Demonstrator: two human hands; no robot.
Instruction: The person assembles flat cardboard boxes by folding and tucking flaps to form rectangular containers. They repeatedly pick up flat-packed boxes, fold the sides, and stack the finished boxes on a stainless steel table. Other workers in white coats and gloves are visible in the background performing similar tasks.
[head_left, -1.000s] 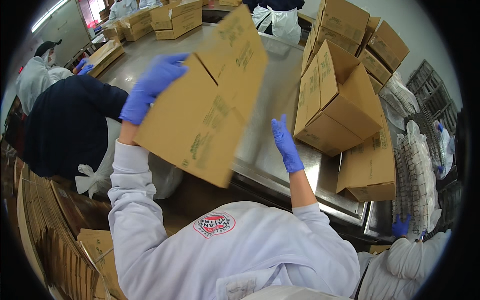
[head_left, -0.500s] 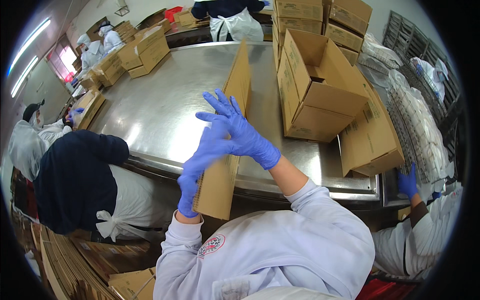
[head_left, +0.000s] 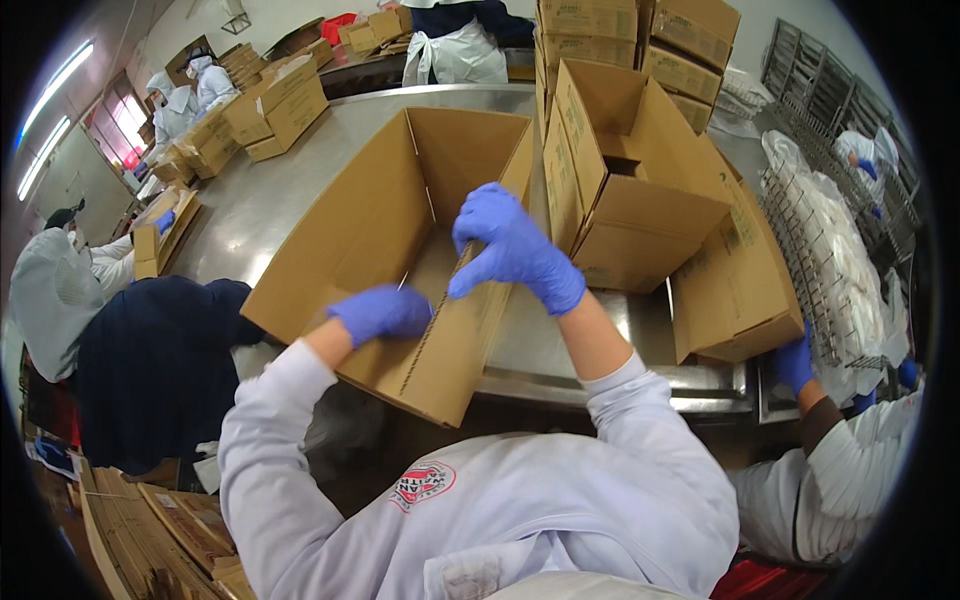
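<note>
A brown cardboard box (head_left: 345,235) stands open before me at the table's near edge, its walls unfolded into a rectangle. My right hand (head_left: 515,250), in a blue glove, grips the top edge of its right wall, thumb on the inner side and fingers over the top. Lower down, my left hand (head_left: 385,312), also blue-gloved, reaches into the box near the near end. Motion smears its fingers, and they are partly lost against the cardboard. The lower part of the box is hidden by its own walls.
Another open box (head_left: 640,210) stands to the right on the metal table (head_left: 375,112), with a further box (head_left: 735,270) beside it. Stacked cartons (head_left: 590,35) rise behind. Wire racks with white packages (head_left: 835,250) line the right side. A co-worker in dark blue (head_left: 160,370) is close on my left.
The flat, folded box has been opened out into a rectangular shape. My hands, crossed before, are now apart: the left has gone inside, the right holds the wall's top edge.
</note>
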